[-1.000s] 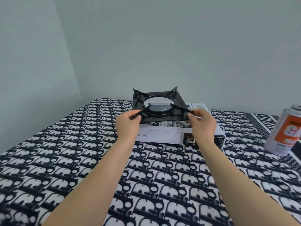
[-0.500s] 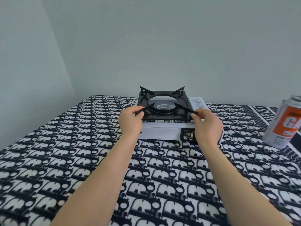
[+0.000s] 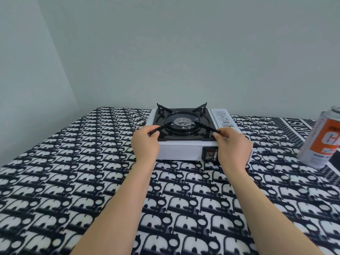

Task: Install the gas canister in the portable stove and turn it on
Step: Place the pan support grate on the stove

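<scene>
A white portable stove [image 3: 177, 152] stands on the patterned cloth ahead of me. Its black pan support [image 3: 161, 132] lies flat on top, around the silver burner [image 3: 181, 124]. My left hand [image 3: 145, 144] pinches the support's front left prong. My right hand [image 3: 233, 146] pinches the front right prong and hides part of the stove's black control panel [image 3: 209, 154]. A labelled lid [image 3: 222, 118] runs along the stove's right side. The orange and silver gas canister [image 3: 323, 140] stands upright at the far right, apart from both hands.
A black-and-white patterned cloth [image 3: 55, 181] covers the whole surface. Pale walls [image 3: 165, 52] rise right behind the stove and along the left. A dark object [image 3: 335, 159] shows at the right edge below the canister.
The pan support was held tilted above the stove a second ago. Both hands have lowered it, and it now lies flat on the stove top.
</scene>
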### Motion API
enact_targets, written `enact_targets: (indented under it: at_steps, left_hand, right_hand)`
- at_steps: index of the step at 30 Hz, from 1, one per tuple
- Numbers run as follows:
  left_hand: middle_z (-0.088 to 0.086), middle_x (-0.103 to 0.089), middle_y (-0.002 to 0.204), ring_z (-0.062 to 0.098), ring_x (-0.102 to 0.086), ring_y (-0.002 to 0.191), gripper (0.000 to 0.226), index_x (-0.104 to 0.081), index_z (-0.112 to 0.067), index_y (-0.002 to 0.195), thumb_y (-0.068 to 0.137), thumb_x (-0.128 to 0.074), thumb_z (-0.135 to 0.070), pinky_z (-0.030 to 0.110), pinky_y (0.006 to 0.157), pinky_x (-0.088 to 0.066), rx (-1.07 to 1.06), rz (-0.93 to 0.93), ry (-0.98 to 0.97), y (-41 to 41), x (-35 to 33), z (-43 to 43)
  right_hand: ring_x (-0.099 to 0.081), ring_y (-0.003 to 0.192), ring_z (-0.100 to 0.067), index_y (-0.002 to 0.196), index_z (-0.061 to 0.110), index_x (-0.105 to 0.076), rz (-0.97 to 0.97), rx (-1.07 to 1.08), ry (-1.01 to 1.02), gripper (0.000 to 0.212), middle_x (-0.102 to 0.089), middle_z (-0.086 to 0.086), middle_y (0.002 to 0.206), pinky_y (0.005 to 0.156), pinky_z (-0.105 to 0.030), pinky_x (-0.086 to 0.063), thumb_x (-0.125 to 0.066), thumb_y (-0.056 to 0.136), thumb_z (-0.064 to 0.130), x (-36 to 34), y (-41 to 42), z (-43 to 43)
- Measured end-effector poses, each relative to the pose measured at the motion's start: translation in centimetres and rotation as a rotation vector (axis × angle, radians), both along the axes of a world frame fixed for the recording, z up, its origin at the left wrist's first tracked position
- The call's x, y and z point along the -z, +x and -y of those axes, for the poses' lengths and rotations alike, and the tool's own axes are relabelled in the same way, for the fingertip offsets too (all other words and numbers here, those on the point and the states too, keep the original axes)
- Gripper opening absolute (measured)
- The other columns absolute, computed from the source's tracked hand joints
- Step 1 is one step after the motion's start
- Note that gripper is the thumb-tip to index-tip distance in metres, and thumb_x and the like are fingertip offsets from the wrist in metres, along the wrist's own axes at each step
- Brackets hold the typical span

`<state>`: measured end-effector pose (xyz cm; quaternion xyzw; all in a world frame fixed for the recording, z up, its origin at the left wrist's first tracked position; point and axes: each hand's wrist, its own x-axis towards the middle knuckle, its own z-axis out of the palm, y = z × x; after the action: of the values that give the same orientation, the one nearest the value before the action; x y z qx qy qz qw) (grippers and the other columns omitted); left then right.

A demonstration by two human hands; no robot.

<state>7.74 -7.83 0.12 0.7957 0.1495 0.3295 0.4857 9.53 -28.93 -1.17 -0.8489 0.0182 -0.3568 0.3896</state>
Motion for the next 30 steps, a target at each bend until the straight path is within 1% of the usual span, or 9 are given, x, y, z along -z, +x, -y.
enact_targets:
  at_steps: [3,8,15,21,25,30]
  left_hand:
    - [0.002,-0.074,0.105,0.016,-0.067,0.093,0.021,-0.075,-0.016,0.107,0.09,-0.064,-0.007,0.035,0.088,-0.054,-0.002,-0.003,-0.012,0.1,0.1,0.0]
    - [0.0,-0.073,0.106,0.016,-0.066,0.095,0.021,-0.075,-0.017,0.107,0.091,-0.064,-0.007,0.039,0.089,-0.055,0.01,-0.006,-0.02,0.2,0.0,-0.2]
    - [-0.001,-0.074,0.107,0.017,-0.066,0.097,0.022,-0.075,-0.019,0.107,0.091,-0.063,-0.009,0.041,0.091,-0.053,0.025,-0.039,-0.002,0.6,-0.2,-0.5]
    - [-0.001,-0.073,0.109,0.018,-0.065,0.1,0.021,-0.074,-0.022,0.107,0.091,-0.064,-0.013,0.045,0.096,-0.048,0.019,-0.066,0.006,1.0,-0.2,-0.4]
    - [-0.003,-0.073,0.108,0.018,-0.065,0.1,0.02,-0.074,-0.026,0.106,0.092,-0.063,-0.016,0.047,0.096,-0.046,-0.012,-0.084,0.024,1.2,-0.1,-0.3]
    - [-0.004,-0.073,0.107,0.018,-0.065,0.097,0.021,-0.074,-0.026,0.107,0.092,-0.063,-0.017,0.048,0.096,-0.046,-0.012,-0.09,0.039,1.2,0.1,-0.3]
  right_hand:
    - [-0.063,0.074,-0.02,0.088,0.021,-0.071,0.008,-0.002,-0.001,0.009,-0.069,0.004,0.069,0.085,-0.047,-0.046,-0.065,0.089,0.026,0.1,0.1,0.0]
    - [-0.063,0.074,-0.019,0.089,0.022,-0.071,0.015,0.024,-0.033,0.01,-0.069,0.006,0.069,0.087,-0.042,-0.04,-0.063,0.09,0.029,0.1,0.4,-0.1]
    - [-0.061,0.075,-0.018,0.091,0.023,-0.07,0.017,0.051,-0.064,0.011,-0.067,0.008,0.069,0.081,-0.031,-0.027,-0.062,0.091,0.031,0.3,0.7,-0.3]
    - [-0.061,0.074,-0.017,0.09,0.023,-0.07,0.017,0.064,-0.078,0.011,-0.067,0.009,0.068,0.079,-0.03,-0.025,-0.062,0.091,0.03,0.3,0.7,-0.2]
    - [-0.061,0.074,-0.017,0.09,0.023,-0.07,0.012,0.067,-0.084,0.011,-0.066,0.009,0.066,0.081,-0.032,-0.028,-0.062,0.091,0.03,0.4,0.8,-0.2]
    - [-0.06,0.077,-0.018,0.089,0.023,-0.07,0.012,0.068,-0.092,0.01,-0.065,0.011,0.065,0.083,-0.034,-0.03,-0.063,0.09,0.03,0.3,0.8,-0.2]
